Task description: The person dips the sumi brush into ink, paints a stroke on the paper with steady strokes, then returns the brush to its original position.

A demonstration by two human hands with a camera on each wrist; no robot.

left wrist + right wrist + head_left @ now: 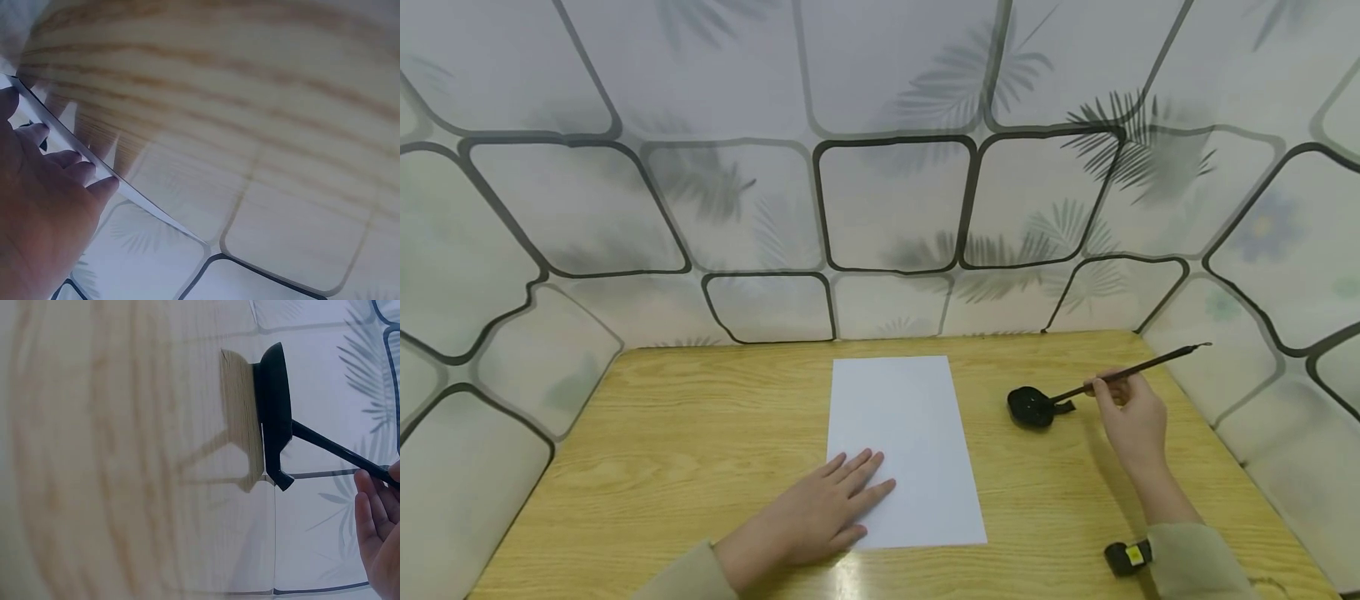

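Observation:
A white sheet of paper (pixel 898 425) lies on the wooden table, and my left hand (pixel 820 508) rests on its lower left part with the fingers spread. In the left wrist view the left hand (pixel 50 206) lies along the paper's edge. To the right of the paper stands a small black ink dish (pixel 1030 407) with a short handle. My right hand (pixel 1135 417) pinches a dark writing brush (pixel 1138 367) by its shaft. The brush slants, its lower end inside the dish (pixel 275 394); the bristles are hidden there. A hanging loop tops the upper end.
The yellow wood-grain table (pixel 715 433) is walled at the back and sides by a pale curtain (pixel 895 204) with dark stone outlines and leaf prints. A black object with a yellow label (pixel 1129 557) is by the right sleeve.

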